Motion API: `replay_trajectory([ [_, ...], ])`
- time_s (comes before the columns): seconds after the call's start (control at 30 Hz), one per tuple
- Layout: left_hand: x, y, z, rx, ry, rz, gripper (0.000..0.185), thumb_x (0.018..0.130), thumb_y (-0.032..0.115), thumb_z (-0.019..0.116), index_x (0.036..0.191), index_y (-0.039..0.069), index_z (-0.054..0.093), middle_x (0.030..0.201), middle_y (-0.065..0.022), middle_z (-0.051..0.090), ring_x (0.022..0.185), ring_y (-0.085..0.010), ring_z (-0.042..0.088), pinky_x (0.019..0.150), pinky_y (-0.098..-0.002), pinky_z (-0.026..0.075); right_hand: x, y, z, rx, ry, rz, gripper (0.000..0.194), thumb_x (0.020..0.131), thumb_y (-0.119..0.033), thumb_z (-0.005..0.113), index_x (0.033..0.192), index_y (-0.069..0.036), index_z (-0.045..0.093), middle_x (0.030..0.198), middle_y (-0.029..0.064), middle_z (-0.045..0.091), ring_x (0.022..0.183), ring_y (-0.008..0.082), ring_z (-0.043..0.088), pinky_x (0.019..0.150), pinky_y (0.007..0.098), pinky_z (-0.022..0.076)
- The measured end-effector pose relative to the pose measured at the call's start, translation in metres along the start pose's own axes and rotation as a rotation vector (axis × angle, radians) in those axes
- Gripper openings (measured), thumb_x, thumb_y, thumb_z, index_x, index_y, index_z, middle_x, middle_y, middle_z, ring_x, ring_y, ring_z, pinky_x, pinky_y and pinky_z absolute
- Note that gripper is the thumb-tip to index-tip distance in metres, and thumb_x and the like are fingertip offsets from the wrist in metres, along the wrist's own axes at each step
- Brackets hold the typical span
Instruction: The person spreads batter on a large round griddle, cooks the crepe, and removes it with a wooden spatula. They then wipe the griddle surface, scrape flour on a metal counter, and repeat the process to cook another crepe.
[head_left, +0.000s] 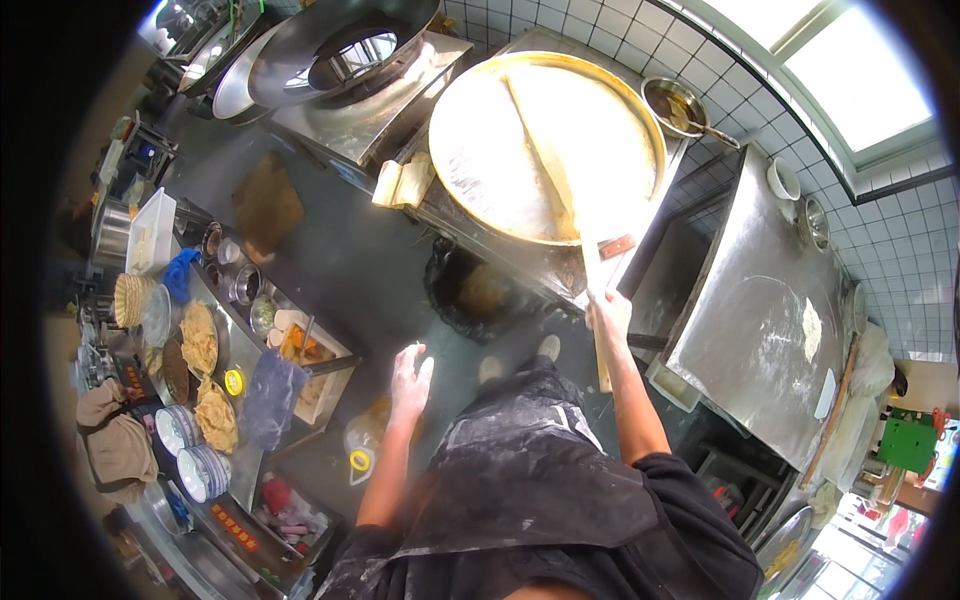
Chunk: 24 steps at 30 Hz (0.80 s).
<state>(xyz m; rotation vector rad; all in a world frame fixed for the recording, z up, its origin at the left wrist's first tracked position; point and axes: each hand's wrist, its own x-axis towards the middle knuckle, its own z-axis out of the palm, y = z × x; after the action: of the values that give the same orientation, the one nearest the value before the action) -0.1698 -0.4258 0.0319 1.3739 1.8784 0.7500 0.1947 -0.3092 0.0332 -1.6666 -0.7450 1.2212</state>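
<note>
My right hand (611, 319) grips the handle of a long wooden paddle (551, 169), whose blade lies across a wide round pan (480, 172). The pan's inside looks pale and glares in the light, so its contents cannot be told. Beside the paddle, a tool with a reddish-brown wooden handle (618, 247) rests at the pan's near edge. Dusted with white powder, my left hand (412, 379) is held over the floor with fingers apart and nothing in it.
A metal bowl (675, 107) with a ladle sits behind the pan. Right stands a floury steel table (757, 322); upper left, a large wok (330, 60). A black-lined bin (472, 292) stands below the pan. A counter at left holds stacked bowls (202, 472) and flatbreads (199, 339).
</note>
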Motion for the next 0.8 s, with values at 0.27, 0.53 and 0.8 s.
replay_trajectory([
  [0.27, -0.015, -0.012, -0.012, -0.075, 0.017, -0.025, 0.031, 0.086, 0.013, 0.063, 0.115, 0.003, 0.058, 0.117, -0.0120, 0.057, 0.110, -0.0257, 0.055, 0.093, -0.0345, 0.044, -0.013, -0.012, 0.020, -0.375, 0.118, -0.192, 0.018, 0.084, -0.021, 0.063, 0.084, -0.003, 0.066, 0.058, 0.0081, 0.060, 0.047, 0.0176, 0.059, 0.045, 0.0321, 0.0442],
  [0.53, -0.017, -0.031, -0.019, -0.081, -0.003, -0.024, 0.031, 0.085, 0.014, 0.065, 0.113, 0.004, 0.059, 0.117, -0.0115, 0.057, 0.107, -0.0250, 0.056, 0.091, -0.0340, 0.045, -0.046, 0.002, -0.013, -0.924, 0.172, -0.372, 0.028, 0.079, -0.030, 0.069, 0.095, -0.006, 0.068, 0.075, 0.0180, 0.067, 0.068, 0.0335, 0.066, 0.064, 0.0412, 0.0512],
  [0.8, -0.013, -0.039, -0.017, -0.123, -0.005, -0.019, 0.028, 0.085, 0.015, 0.064, 0.112, 0.006, 0.060, 0.115, -0.0100, 0.057, 0.105, -0.0224, 0.056, 0.088, -0.0325, 0.046, -0.072, -0.001, -0.008, -0.175, -0.049, 0.166, 0.014, 0.083, -0.012, 0.064, 0.090, 0.000, 0.066, 0.064, 0.0073, 0.062, 0.048, 0.0136, 0.056, 0.041, 0.0266, 0.0434],
])
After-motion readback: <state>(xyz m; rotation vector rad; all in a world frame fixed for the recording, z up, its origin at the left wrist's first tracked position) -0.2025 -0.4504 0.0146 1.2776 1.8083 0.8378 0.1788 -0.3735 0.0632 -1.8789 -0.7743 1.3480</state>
